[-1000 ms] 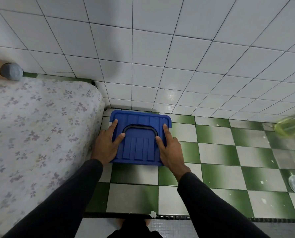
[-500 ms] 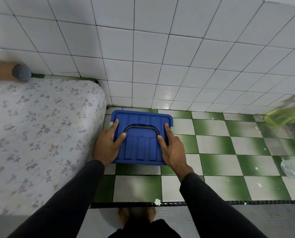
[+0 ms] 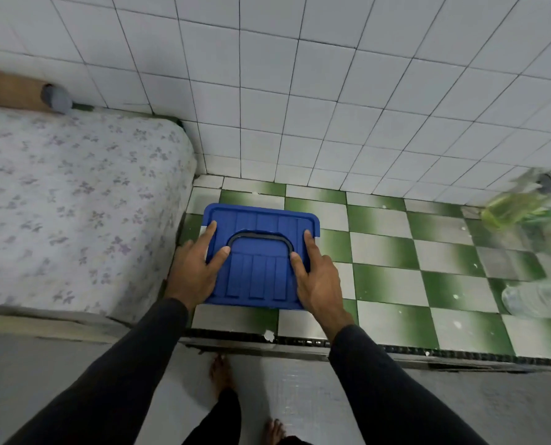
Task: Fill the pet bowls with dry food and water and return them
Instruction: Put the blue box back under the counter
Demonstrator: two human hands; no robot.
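Blue plastic lid (image 3: 260, 252) of a storage box, ribbed and with a dark arched handle lying flat in its middle, sits low over a green-and-white checkered floor (image 3: 396, 277), close to the corner of a room. Seen from above, only the lid of the box shows.

Left hand (image 3: 197, 268) lies on the lid's left side, with its forefinger stretched along the left edge and its thumb flat on top beside the handle; whether its other fingers wrap the edge cannot be told. Right hand (image 3: 315, 277) mirrors it on the lid's right side, forefinger straight along the right edge, thumb flat on top, remaining fingers down over the side and hidden. Both arms wear dark long sleeves (image 3: 396, 387).

Just left of the lid stands a mattress (image 3: 68, 203) in a pale cover with small purple flowers. Beyond the lid rises a wall of white square tiles (image 3: 299, 91). Well to the right of the lid, a blurred bottle of yellow-green liquid (image 3: 511, 208) stands near the wall, and a clear plastic bottle (image 3: 537, 300) lies on its side at the frame's edge. Nearer the viewer than the lid, a dark strip ends the checkered tiles, and grey floor (image 3: 299, 396) follows, with two bare feet (image 3: 222, 374) on it.
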